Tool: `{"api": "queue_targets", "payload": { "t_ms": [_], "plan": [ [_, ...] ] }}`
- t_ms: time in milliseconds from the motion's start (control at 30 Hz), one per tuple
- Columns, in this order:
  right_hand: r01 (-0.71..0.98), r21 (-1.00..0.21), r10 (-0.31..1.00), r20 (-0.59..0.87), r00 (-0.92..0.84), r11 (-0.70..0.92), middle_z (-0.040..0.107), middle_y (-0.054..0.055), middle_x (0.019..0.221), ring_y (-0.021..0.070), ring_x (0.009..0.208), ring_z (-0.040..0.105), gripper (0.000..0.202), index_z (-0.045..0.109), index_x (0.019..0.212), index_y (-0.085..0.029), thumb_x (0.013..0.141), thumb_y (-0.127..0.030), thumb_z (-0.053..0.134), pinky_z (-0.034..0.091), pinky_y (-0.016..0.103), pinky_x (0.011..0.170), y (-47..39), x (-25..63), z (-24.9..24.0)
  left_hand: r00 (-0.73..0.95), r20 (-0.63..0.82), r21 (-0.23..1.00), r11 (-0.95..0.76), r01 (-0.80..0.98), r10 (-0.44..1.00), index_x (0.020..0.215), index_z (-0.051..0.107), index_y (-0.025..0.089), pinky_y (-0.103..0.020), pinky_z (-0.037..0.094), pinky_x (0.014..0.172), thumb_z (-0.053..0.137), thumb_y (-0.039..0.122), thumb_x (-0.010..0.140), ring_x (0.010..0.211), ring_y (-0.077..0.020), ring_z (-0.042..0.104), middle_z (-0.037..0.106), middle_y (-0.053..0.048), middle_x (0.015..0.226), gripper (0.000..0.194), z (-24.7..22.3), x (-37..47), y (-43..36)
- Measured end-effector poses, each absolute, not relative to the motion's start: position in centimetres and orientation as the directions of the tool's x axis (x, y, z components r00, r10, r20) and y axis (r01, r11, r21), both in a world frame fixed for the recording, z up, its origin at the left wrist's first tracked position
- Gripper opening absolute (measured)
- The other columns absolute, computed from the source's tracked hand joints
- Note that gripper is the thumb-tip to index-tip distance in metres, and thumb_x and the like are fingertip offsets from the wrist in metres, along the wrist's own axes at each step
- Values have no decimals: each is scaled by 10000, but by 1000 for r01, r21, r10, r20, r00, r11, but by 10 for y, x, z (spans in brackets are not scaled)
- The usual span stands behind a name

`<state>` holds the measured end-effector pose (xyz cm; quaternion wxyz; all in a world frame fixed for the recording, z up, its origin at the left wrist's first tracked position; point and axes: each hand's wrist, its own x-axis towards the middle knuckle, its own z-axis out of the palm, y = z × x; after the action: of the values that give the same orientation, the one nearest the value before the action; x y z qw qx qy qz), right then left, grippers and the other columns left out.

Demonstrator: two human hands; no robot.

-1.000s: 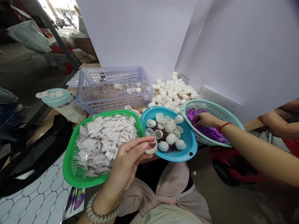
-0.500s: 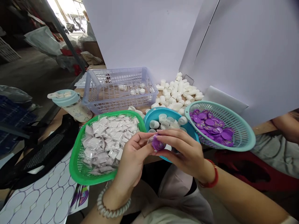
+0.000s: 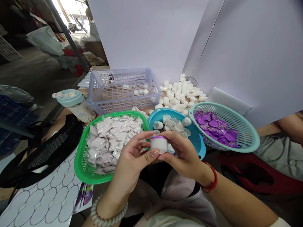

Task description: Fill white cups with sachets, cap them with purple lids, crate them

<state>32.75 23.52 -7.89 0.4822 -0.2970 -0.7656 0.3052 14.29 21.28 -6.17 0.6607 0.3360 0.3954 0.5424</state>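
Between my two hands is a small white cup with a purple lid [image 3: 159, 145], held upright. My left hand [image 3: 136, 159] grips its left side, thumb at the lower front. My right hand [image 3: 183, 154] closes on the right side with thumb and fingers. Just behind them sits a blue basin [image 3: 201, 145] with several white translucent cups [image 3: 169, 126] in it. To the left, a green basket [image 3: 79, 175] is full of small clear-wrapped white packets [image 3: 111, 138]. On the right, purple lids [image 3: 214, 126] fill part of a pale teal basket [image 3: 253, 138].
A clear plastic crate [image 3: 123, 105] with a few white pieces stands behind. White cups [image 3: 176, 94] are heaped against the white panel [image 3: 151, 37]. A tumbler [image 3: 80, 107], a black mesh bag [image 3: 52, 148] and printed sheets [image 3: 47, 192] lie left. Another person's arm [image 3: 290, 127] shows far right.
The purple lid was tilted with its face toward me; now it lies level on top of the upright cup. My fingers have shifted to grip the cup's sides.
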Motion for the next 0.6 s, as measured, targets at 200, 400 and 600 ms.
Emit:
{"api": "queue_targets", "payload": {
  "t_ms": [200, 400, 600],
  "plan": [
    [86, -808, 781, 527, -336, 583, 691, 59, 1133, 192, 981, 680, 319, 548, 1354, -277, 1051, -317, 637, 571, 325, 863, 225, 311, -84, 42, -162, 829, 159, -536, 986, 866, 859, 238, -163, 606, 684, 1052, 344, 573, 718, -107, 705, 797, -18, 798, 366, -67, 146, 211],
    [255, -783, 788, 426, -444, 567, 754, 54, 1070, 202, 918, 715, 295, 633, 1277, -238, 1005, -328, 702, 587, 340, 816, 261, 313, -70, -71, -38, 999, 39, 1, 997, 1260, 762, 227, -336, 612, 877, 850, 549, 798, 1021, -240, 727, 788, -100, 1167, 570, -79, 118, 221],
    [706, -518, 859, 436, -269, 483, 512, 201, 1562, 280, 1345, 596, 599, 468, 1589, -161, 1009, -256, 580, 534, 426, 1115, 415, 292, -16, 9, -109, 387, 34, 921, 994, 1598, 506, 209, -578, 464, 1139, 571, 423, 1023, 1416, -418, 559, 562, -209, 1575, 618, -76, 55, 255]
  ]
}}
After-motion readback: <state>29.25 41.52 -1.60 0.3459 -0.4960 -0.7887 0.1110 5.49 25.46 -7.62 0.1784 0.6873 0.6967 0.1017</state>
